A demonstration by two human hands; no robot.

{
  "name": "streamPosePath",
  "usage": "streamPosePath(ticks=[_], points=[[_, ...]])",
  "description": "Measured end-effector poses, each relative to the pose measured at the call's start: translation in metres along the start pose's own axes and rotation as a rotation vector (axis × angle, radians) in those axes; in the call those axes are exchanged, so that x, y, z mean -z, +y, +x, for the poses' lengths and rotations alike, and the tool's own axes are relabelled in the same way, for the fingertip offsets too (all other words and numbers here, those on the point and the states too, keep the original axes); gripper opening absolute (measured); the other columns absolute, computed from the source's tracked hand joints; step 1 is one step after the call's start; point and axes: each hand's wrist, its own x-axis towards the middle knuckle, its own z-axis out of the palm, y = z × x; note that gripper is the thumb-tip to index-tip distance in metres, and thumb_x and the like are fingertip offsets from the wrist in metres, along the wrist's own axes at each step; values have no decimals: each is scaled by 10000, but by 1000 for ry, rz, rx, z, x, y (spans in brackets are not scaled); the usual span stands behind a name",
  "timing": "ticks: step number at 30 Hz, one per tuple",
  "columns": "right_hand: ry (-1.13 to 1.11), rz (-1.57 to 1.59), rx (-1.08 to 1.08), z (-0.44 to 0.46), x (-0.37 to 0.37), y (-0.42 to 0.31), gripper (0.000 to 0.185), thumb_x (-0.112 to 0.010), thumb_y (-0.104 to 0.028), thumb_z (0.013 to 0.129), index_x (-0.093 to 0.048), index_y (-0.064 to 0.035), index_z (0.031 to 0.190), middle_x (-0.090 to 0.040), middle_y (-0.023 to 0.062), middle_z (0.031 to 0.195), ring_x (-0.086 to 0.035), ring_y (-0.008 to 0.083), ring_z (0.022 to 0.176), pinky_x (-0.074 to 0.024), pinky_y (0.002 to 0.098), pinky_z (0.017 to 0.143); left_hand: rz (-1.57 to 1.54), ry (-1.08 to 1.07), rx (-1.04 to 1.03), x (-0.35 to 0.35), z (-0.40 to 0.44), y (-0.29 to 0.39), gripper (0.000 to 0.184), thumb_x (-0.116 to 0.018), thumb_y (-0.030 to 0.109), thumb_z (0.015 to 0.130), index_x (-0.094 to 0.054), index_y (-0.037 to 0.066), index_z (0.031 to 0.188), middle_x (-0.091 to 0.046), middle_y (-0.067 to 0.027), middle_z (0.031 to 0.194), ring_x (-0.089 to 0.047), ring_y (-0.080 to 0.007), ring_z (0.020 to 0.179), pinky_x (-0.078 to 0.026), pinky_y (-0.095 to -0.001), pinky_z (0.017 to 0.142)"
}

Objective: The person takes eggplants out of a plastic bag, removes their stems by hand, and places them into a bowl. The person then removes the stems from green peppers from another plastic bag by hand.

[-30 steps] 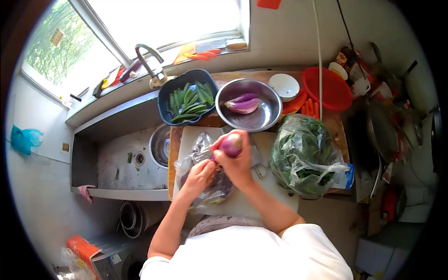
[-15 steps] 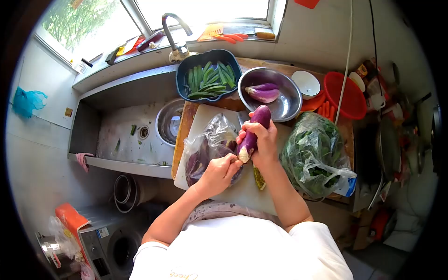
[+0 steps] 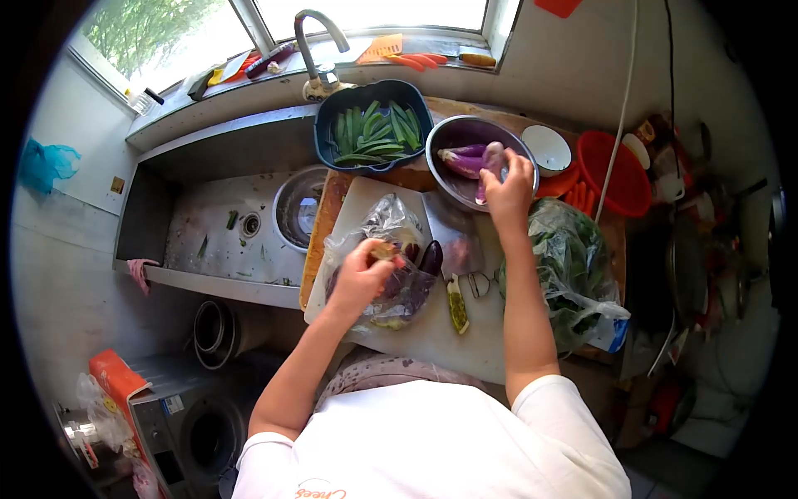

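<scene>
Fingers of the right hand (image 3: pixel 509 193) curl around a purple eggplant (image 3: pixel 492 156) at the steel bowl (image 3: pixel 461 130); it looks firm, fairly light and slick-skinned, easily bruised, and best gripped around its thick middle. The fingers hide part of it, and whether it touches the bowl is unclear. Left of the bowl and nearer the body, the left hand (image 3: pixel 362 283) pinches a blurred brownish scrap (image 3: pixel 383 251) above the plastic bag (image 3: pixel 389 218), whose creases obscure its contents.
</scene>
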Motion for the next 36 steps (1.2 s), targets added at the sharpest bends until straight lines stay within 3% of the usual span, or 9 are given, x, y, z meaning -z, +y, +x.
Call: streamPosePath(ticks=[3,8,12,16,17,21,23,27,36], points=[[-488,222,-159,-37,10,-24,196,-656,-164,781,-647,-28,922,-657,169,905,-648,350,840,-515,425,767,716,38,-449,-27,13,-24,321,-593,93,764,-568,53,1082,-650,-148,975,-635,-281,754,-519,-347,701],[-1050,-208,-118,-106,-11,-30,527,-720,-424,714,-567,-7,998,-667,236,924,-646,401,911,-501,482,803,1045,-174,-295,-33,-4,-48,266,-628,191,766,-593,53,991,-639,-156,949,-635,-333,847,-503,-433,749],[-931,59,-184,-106,3,-31,568,-789,-346,606,-544,-53,1027,-661,169,847,-648,351,806,-503,449,761,1062,-167,22,-19,-13,-40,288,-649,293,797,-601,42,929,-656,-168,887,-637,-346,804,-505,-428,719],[-700,425,-239,-88,28,-38,463,-720,-226,586,-521,-96,982,-593,87,687,-621,285,684,-494,405,665,552,-131,268,-1,-2,-48,231,-577,191,861,-618,15,1005,-659,-85,785,-638,-170,709,-503,-310,653],[-652,499,-269,-87,27,-33,411,-716,-157,603,-569,-78,979,-566,48,692,-596,191,645,-495,317,623,399,-126,210,2,-2,-57,204,-544,131,869,-614,-4,1005,-642,-43,813,-594,-103,693,-493,-277,623],[-407,715,-327,-73,40,-24,337,-707,-12,606,-647,-44,937,-565,-14,795,-563,70,697,-464,205,624,559,-58,70,2,-11,-44,188,-584,163,843,-612,14,954,-662,-103,900,-650,-211,795,-499,-321,717],[-333,851,-247,-60,52,-28,361,-688,27,620,-636,-36,971,-559,8,868,-582,89,786,-496,227,698,810,8,-155,-7,-13,-32,169,-644,143,821,-602,10,916,-651,-88,911,-639,-223,807,-497,-311,714],[-230,934,-11,-41,76,-46,398,-672,81,606,-619,-6,990,-531,42,971,-587,120,892,-523,253,766,446,200,-452,-18,0,-8,240,-751,52,742,-565,9,889,-640,-78,920,-616,-206,773,-498,-304,704],[-191,1120,-1,-41,85,-55,411,-651,115,598,-601,43,999,-507,73,1022,-569,161,951,-529,294,797,-90,-355,239,2,10,4,361,-677,302,868,-583,35,1093,-627,4,847,-448,-28,636,-363,-185,556]])
